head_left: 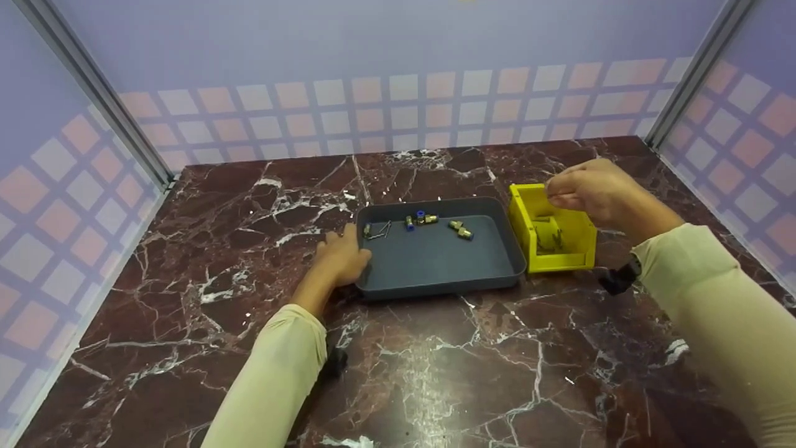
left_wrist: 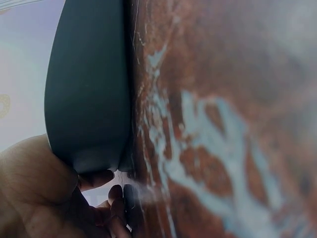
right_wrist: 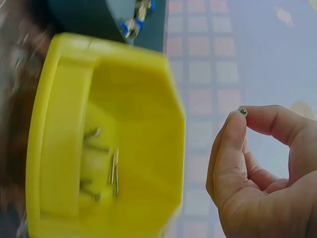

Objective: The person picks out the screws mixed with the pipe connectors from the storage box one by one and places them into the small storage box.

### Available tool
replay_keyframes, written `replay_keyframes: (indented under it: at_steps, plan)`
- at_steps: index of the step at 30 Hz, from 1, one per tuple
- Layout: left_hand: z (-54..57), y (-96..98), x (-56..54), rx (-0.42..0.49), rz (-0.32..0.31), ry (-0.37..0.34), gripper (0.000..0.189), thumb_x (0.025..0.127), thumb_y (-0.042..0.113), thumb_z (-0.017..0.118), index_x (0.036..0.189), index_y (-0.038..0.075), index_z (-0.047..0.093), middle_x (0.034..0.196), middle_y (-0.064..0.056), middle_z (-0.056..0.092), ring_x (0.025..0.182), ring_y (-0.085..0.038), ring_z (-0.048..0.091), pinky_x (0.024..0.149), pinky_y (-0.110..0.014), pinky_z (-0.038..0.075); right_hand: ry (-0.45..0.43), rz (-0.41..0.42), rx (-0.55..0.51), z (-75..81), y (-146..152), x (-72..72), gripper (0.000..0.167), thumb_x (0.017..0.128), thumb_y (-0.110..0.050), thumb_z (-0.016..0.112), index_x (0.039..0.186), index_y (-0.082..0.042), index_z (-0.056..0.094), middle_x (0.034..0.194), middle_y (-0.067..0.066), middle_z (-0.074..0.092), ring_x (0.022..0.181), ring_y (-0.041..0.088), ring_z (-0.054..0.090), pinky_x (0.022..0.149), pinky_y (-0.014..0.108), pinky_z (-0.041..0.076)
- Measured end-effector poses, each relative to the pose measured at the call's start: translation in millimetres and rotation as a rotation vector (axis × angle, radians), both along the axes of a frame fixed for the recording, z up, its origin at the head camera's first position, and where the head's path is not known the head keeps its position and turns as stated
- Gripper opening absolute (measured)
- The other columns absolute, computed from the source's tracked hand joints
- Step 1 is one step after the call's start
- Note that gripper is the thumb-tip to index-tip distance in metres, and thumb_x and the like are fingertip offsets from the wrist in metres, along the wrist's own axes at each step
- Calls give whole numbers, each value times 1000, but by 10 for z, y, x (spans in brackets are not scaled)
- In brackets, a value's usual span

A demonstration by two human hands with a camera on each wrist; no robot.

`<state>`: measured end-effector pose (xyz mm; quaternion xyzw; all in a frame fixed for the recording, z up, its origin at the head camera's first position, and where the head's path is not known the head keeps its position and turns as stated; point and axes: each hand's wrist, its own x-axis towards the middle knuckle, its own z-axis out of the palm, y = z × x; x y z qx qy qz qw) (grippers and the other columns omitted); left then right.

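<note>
My left hand [head_left: 341, 256] grips the left wall of a shallow grey tray [head_left: 435, 261], thumb at the rim and fingers outside. In the left wrist view, fingertips [left_wrist: 101, 179] meet the tray's outer side. Inside the tray lie several brass push-fit fittings [head_left: 461, 230] with blue collars and a few thin screws [head_left: 380, 231] near its left end. My right hand [head_left: 594, 186] is raised over the back of a yellow bin [head_left: 559, 261]. It pinches a small screw [right_wrist: 242, 111] between thumb and forefinger; only the head shows. More screws [right_wrist: 115, 173] lie in the bin.
The bin stands close against the tray's right side on a dark red marbled table [head_left: 398, 373]. Patterned panels [head_left: 404, 62] enclose the back and both sides, with metal posts [head_left: 696, 68] at the corners. Small white specks dot the tabletop.
</note>
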<state>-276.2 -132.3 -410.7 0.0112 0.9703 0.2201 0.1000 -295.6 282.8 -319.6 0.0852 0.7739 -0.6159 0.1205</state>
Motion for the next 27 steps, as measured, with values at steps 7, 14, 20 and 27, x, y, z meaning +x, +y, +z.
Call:
replay_keyframes:
  at_steps: [7, 14, 20, 27]
  plan:
    - [7, -16, 2, 3, 4, 7, 65, 98, 32, 50, 155, 7, 29, 145, -33, 40, 132, -52, 42, 113, -59, 35, -40, -16, 103, -60, 194, -11, 9, 89, -12, 76, 91, -19, 79, 107, -2, 65, 89, 9, 66, 84, 21, 58]
    - [6, -10, 2, 6, 4, -5, 68, 98, 33, 50, 157, 8, 27, 147, -34, 38, 134, -52, 41, 114, -59, 34, -56, -10, 158, -76, 295, -1, 7, 88, -17, 78, 93, -21, 80, 105, -3, 69, 83, 7, 68, 82, 23, 58]
    - [23, -3, 4, 3, 4, -14, 68, 99, 32, 50, 158, 9, 25, 148, -33, 36, 135, -52, 40, 113, -60, 35, -44, 4, 177, -93, 318, -16, 19, 89, -20, 78, 108, -16, 78, 128, 8, 58, 91, 7, 70, 87, 25, 58]
    - [33, 5, 13, -6, 3, -4, 66, 98, 32, 50, 155, 7, 28, 147, -34, 37, 133, -52, 42, 112, -60, 36, -47, 5, 164, -99, 348, -12, 15, 88, -19, 80, 103, -16, 79, 101, -5, 72, 88, 8, 71, 82, 24, 59]
